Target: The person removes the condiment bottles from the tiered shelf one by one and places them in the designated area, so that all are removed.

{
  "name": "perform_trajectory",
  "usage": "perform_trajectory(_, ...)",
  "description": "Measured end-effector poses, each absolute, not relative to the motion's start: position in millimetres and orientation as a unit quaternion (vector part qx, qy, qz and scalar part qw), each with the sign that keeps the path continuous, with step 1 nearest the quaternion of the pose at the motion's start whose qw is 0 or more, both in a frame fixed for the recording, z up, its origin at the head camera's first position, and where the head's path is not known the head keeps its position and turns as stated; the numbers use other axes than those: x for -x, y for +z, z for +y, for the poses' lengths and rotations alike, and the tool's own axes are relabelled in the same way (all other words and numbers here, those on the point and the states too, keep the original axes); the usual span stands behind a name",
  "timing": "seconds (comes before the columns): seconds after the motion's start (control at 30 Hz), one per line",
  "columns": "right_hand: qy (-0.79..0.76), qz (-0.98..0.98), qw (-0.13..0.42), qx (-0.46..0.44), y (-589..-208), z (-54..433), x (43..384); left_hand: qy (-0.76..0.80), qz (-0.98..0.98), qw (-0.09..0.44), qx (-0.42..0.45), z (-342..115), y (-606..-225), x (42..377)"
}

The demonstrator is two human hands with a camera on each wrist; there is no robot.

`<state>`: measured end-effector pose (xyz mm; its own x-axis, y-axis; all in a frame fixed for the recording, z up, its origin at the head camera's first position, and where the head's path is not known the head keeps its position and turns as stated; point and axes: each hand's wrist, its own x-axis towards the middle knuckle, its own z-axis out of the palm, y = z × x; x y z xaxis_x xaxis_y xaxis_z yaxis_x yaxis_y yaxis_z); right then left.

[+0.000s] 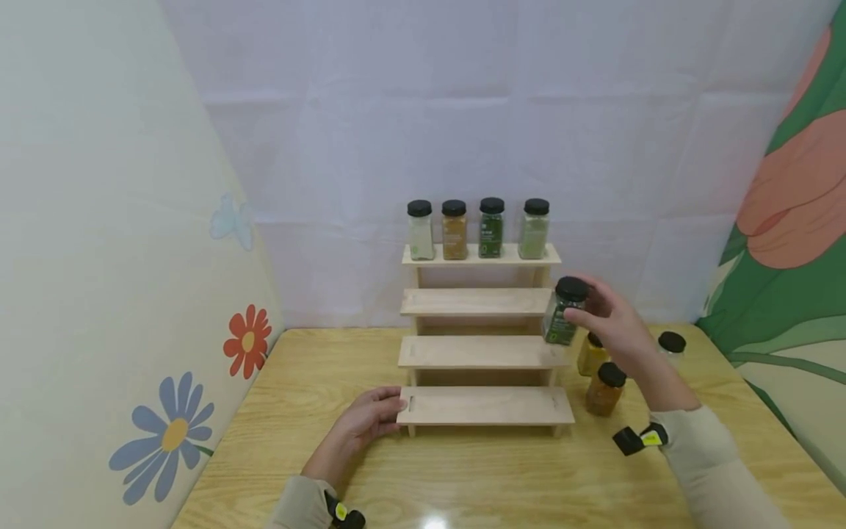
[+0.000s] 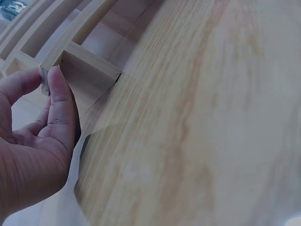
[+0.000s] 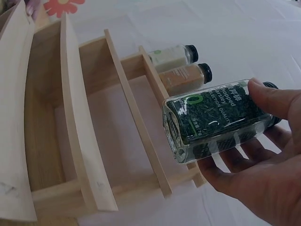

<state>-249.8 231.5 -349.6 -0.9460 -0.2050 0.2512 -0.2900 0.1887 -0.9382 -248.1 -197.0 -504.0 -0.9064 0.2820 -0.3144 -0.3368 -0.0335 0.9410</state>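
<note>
In the head view a stepped wooden rack [image 1: 485, 405] with several tiers stands on the table. My right hand [image 1: 617, 327] holds a glass spice jar [image 1: 560, 328] with a black lid, slightly tilted, in front of the right end of the middle tiers. Chopped parsley is printed on this jar [image 3: 211, 117] in the right wrist view, and dark green flakes fill it. The thumb lies over one side, with the fingers curled beneath. My left hand [image 1: 368, 419] pinches the left end of the lowest tier between thumb and fingers, as the left wrist view shows.
On the top tier stand a pale jar [image 1: 421, 234], an orange-brown jar [image 1: 454, 234], a dark green jar [image 1: 491, 231] and a light green jar [image 1: 534, 234]. Right of the rack are a yellow jar [image 1: 591, 358], a reddish-orange jar [image 1: 604, 393] and a partly hidden jar [image 1: 671, 342].
</note>
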Motion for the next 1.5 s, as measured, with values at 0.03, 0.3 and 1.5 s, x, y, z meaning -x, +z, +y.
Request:
perform_trajectory(0.03, 0.616, -0.771, 0.035, -0.159, -350, 234, 249, 0.719, 0.661, 0.216, 0.021, -197, -504, 248)
perform_trajectory(0.3, 0.627, -0.758, 0.04, -0.177, -354, 256, 241, 0.721, 0.658, 0.215, 0.022, -197, -504, 247)
perform_trajectory(1.5, 0.678, -0.706, 0.07, -0.192, -401, 348, 212, 0.716, 0.664, 0.211, 0.04, -196, -502, 246)
